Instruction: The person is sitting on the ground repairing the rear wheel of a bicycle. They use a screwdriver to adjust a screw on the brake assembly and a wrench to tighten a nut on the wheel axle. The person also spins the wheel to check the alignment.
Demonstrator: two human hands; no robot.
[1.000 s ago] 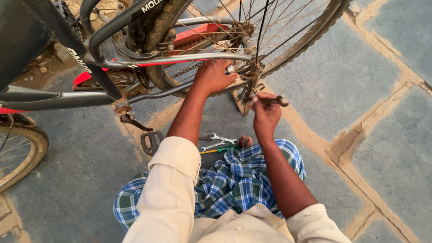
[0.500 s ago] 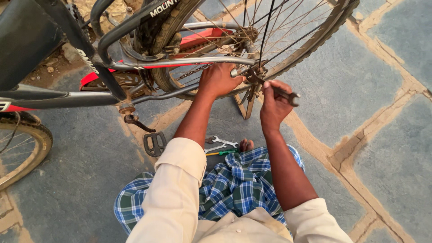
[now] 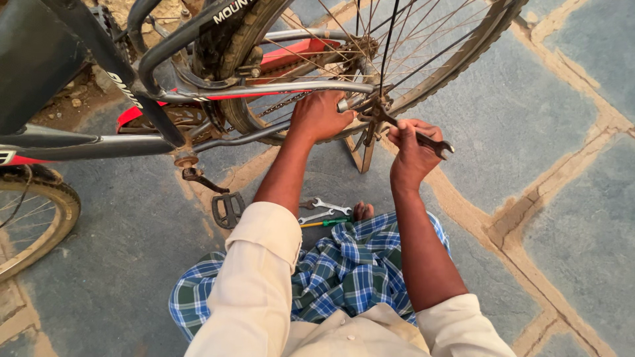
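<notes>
My right hand point(image 3: 411, 153) is wrapped around a dark spanner point(image 3: 415, 134); its far jaw sits on the rear axle nut point(image 3: 374, 110) of the bicycle wheel point(image 3: 423, 59). The spanner's long axis runs from the nut down and right, through my fist. My left hand point(image 3: 319, 116) is pressed around the frame stay point(image 3: 291, 88), just left of the nut, slightly nearer to it. Spare spanners point(image 3: 323, 210) and a screwdriver point(image 3: 325, 223) lie on the floor point(image 3: 529, 132) by my knee.
</notes>
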